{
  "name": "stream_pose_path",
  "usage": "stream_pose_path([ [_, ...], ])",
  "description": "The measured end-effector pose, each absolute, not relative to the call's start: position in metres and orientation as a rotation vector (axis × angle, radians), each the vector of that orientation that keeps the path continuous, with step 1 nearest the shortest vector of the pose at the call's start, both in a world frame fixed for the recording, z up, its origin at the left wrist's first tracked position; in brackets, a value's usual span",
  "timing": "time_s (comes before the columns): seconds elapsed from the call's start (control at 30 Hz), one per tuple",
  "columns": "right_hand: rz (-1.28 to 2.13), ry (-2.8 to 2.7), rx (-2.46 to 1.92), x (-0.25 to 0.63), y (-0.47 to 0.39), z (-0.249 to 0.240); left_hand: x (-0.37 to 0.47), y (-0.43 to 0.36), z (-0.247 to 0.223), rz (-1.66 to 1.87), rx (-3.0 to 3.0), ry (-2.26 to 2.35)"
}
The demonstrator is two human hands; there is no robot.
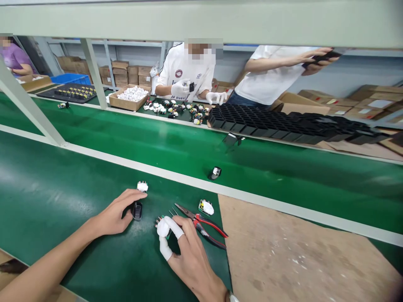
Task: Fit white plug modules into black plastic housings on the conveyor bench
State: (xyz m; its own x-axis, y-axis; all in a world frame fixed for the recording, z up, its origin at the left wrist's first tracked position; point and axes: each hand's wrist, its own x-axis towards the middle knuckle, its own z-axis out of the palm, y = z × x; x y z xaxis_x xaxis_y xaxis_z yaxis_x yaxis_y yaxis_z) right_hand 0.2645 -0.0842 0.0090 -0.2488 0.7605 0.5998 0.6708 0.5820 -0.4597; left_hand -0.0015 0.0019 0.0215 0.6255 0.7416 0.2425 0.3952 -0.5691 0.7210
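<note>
My right hand [190,251], with white finger cots on thumb and index finger, pinches a small circuit board [163,227] that has a white blob on top. My left hand [118,213] is bare, its thumb and fingers apart around the side of a small black plastic case [137,211]; whether it touches the case I cannot tell. Just beyond those fingertips lies another white-topped board [142,186]. Red-handled long-nose pliers [201,224] rest beside my right hand, and a third board [206,206] sits above them.
A pale metal rail [141,170] separates my green bench from the conveyor belt [151,144], which carries black cases [215,172]. Cardboard [302,256] covers the right side. Across the belt, a gloved co-worker [189,75] sits behind loose boards, a box [126,105] of white parts and stacked black trays [267,121].
</note>
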Motion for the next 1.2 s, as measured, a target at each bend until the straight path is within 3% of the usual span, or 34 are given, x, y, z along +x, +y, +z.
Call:
stream_pose_path([
  [0.13, 0.12, -1.926, -1.112, 0.266, -0.083, 0.013, -0.009, 0.006, 0.027, 0.817, 2.199, 0.95],
  [0.43, 0.165, -1.879, -1.083, 0.265, -0.086, 0.015, 0.001, -0.001, 0.018, 0.531, 2.163, 0.957],
  [0.77, 0.072, -1.998, -1.051, 0.263, -0.09, 0.015, 0.022, -0.019, 0.008, 0.697, 2.217, 0.781],
  [1.2, 0.061, -2.031, -1.111, 0.26, -0.09, 0.019, 0.022, -0.02, 0.007, 0.667, 2.257, 0.776],
])
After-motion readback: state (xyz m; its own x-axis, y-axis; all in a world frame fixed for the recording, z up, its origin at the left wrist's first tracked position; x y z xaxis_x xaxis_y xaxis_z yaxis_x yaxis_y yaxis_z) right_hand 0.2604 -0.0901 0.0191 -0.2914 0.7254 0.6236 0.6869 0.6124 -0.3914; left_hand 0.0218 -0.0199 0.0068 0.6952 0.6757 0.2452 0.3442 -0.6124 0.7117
